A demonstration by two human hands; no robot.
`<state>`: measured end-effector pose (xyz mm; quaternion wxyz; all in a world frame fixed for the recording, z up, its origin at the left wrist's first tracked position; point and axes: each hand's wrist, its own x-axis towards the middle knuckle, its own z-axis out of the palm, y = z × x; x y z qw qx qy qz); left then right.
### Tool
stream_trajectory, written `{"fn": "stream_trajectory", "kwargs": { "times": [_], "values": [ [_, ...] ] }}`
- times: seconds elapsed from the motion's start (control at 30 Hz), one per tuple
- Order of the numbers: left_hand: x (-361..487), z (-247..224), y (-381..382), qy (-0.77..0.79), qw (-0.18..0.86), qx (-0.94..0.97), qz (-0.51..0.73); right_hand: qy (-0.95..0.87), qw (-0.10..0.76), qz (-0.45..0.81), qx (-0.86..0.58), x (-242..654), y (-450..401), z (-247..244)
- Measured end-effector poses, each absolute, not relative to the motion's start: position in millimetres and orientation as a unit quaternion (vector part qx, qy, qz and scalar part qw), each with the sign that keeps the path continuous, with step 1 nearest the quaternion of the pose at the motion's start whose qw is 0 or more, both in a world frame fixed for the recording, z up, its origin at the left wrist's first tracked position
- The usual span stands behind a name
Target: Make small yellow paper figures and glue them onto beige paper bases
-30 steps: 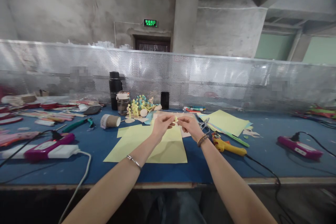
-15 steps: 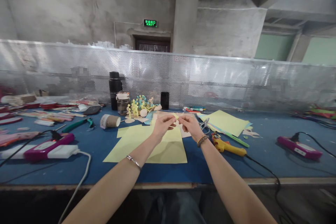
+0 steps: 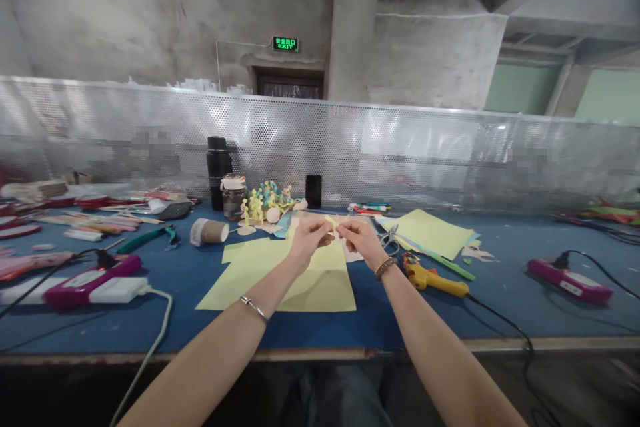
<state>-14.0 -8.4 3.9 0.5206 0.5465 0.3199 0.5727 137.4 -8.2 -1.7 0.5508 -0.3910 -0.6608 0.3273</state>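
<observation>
Left hand (image 3: 309, 241), right hand (image 3: 361, 240): narrow grips, both pinching one small yellow paper piece (image 3: 330, 221), above yellow sheets (image 3: 320, 288).

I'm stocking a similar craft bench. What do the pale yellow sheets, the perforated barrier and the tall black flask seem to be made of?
The pale yellow sheets look like matte paper or card, with clean edges. The perforated barrier looks like thin sheet metal, perhaps aluminium: bright sheen, punched holes. The tall black flask could be coated metal or plastic; its dull finish leaves that open.
</observation>
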Motion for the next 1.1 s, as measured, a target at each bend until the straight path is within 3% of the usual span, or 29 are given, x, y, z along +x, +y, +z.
{"fn": "stream_trajectory", "kwargs": {
  "times": [0.5, 0.7, 0.8, 1.1],
  "values": [
    [-14, 4, -9, 0.306, 0.511, 0.55, 0.585, -0.648, 0.558, 0.328, -0.402, 136, -12, 2],
    [-17, 11, -21, 0.342, 0.28, 0.633, 0.636, -0.624, 0.578, 0.353, -0.39, 137, -12, 3],
    [-17, 12, -24, 0.328, 0.218, 0.681, 0.618, -0.633, 0.574, 0.344, -0.389, 137, -12, 3],
    [-15, 7, -16, 0.331, 0.273, 0.683, 0.591, -0.649, 0.568, 0.323, -0.39, 137, -11, 1]
  ]
}}
